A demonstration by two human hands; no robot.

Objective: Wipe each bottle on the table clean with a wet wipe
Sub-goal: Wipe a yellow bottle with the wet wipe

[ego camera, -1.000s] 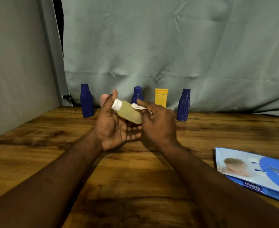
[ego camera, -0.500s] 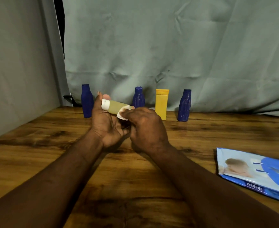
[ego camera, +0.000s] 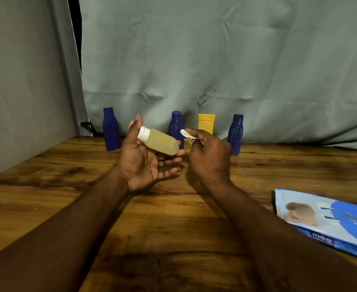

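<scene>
I'm watching the left grip (ego camera: 139,163) holding the pale yellow bottle (ego camera: 160,141) above the tabletop (ego camera: 173,218), long axis slanting, white cap pointing up-left. The right grip (ego camera: 210,157) is pinching the wet wipe (ego camera: 186,134) just beside the base.

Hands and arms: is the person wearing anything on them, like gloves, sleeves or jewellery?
Nothing shows. The left hand and right hand are bare, with no gloves or rings visible. The forearms are bare too: no sleeves, watch or bracelets in view.

Blue bottles (ego camera: 111,129), yellow tube (ego camera: 206,124)
</scene>
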